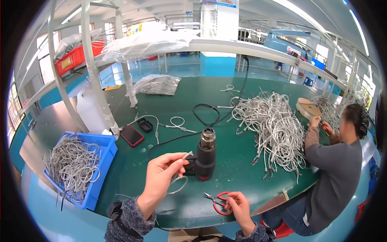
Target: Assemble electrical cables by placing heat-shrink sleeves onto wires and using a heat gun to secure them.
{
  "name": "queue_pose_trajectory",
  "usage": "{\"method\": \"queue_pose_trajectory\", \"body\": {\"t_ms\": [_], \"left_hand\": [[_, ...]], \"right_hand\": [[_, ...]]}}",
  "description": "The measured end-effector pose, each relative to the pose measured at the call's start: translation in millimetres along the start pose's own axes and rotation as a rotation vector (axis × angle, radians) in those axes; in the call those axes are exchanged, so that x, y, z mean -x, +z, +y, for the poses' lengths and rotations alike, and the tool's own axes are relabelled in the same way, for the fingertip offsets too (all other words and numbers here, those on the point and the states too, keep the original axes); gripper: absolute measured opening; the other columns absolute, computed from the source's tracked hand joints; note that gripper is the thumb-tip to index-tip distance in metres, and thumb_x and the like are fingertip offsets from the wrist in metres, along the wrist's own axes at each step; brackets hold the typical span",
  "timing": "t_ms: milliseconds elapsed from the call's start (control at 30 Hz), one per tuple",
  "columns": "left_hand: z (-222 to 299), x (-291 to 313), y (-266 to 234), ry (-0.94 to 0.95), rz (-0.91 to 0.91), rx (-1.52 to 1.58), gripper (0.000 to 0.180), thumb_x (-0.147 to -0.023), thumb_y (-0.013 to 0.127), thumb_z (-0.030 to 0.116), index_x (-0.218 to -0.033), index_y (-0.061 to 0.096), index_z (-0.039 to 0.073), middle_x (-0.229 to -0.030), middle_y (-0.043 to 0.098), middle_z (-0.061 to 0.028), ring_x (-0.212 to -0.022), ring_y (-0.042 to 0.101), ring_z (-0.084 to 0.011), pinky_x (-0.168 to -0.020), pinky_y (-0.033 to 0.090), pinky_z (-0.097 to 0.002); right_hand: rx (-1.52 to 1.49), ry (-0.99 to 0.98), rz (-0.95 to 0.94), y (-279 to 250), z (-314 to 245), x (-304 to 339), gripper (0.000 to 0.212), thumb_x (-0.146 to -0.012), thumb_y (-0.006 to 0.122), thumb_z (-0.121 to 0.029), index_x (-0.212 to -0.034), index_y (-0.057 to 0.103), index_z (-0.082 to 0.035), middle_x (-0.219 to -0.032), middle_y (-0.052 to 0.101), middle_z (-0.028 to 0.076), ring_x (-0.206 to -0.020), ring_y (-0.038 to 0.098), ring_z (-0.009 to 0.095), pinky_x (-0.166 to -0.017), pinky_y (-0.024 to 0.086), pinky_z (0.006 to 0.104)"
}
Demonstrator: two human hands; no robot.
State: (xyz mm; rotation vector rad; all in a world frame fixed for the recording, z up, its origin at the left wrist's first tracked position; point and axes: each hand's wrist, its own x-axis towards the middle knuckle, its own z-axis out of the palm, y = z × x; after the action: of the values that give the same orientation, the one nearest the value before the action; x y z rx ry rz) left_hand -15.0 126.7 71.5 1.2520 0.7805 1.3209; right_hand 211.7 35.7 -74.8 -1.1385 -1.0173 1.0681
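Observation:
My left hand [167, 170] is closed in a pinch on a thin grey cable [179, 186]; its short end pokes up past the fingertips and a loop hangs below. A black heat gun [207, 158] stands upright with its metal nozzle up, just beyond that hand. My right hand [239, 205] grips small red-handled scissors [219, 203] above the table's near edge, fingers in the handle, blades pointing left and slightly apart. What the blades might touch cannot be made out; no cable lies between them.
A blue bin [105, 161] of coiled cables stands at left. Near it lie a phone [132, 135] and a black oval case [144, 125]. A large cable heap [278, 129] covers the table's right side. A co-worker [338, 161] sits at right beside a spool [308, 108]. A black cord [173, 139] crosses the table.

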Motion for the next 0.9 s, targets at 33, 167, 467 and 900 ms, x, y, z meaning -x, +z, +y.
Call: {"method": "queue_pose_trajectory", "body": {"t_ms": [33,167,467,900], "left_hand": [[-4,-8,0,0.005,0.004,-0.005,0.013,-0.087,0.053,-0.001,-0.097,0.061,-0.003,-0.084,0.060,-0.0087,-0.065,0.055,-0.0098,-0.053,0.046,-0.0219],[-13,-29,-5,0.050,-0.061,0.027,0.015,-0.087,0.055,0.000,-0.100,0.063,-0.003,-0.087,0.060,-0.0078,-0.068,0.056,-0.0093,-0.058,0.048,-0.0210],[-13,-28,6,0.285,-0.015,-0.193,0.012,-0.080,0.058,-0.007,-0.091,0.064,-0.004,-0.083,0.058,-0.0105,-0.067,0.059,-0.0142,-0.058,0.050,-0.0237],[-12,-15,14,0.347,-0.147,-0.155,0.016,-0.076,0.061,-0.011,-0.089,0.065,-0.002,-0.082,0.056,-0.0101,-0.067,0.059,-0.0142,-0.058,0.050,-0.0225]], "right_hand": [[-0.004,-0.003,-0.006,-3,4,-3,0.009,-0.088,0.051,-0.002,-0.096,0.054,0.002,-0.072,0.059,0.007,-0.060,0.058,0.012,-0.055,0.048,0.0220],[-0.007,0.000,0.081,-8,5,-9,0.007,-0.088,0.051,0.000,-0.093,0.054,0.002,-0.071,0.059,0.006,-0.059,0.058,0.012,-0.055,0.048,0.0224],[0.321,-0.337,-0.168,18,-97,-24,0.032,-0.084,0.050,0.002,-0.115,0.055,0.002,-0.066,0.059,0.006,-0.053,0.054,0.014,-0.051,0.043,0.0221],[0.415,-0.572,-0.267,69,-145,-55,0.048,-0.075,0.051,0.008,-0.124,0.049,0.005,-0.055,0.058,0.003,-0.047,0.053,0.008,-0.046,0.040,0.0204]]}}
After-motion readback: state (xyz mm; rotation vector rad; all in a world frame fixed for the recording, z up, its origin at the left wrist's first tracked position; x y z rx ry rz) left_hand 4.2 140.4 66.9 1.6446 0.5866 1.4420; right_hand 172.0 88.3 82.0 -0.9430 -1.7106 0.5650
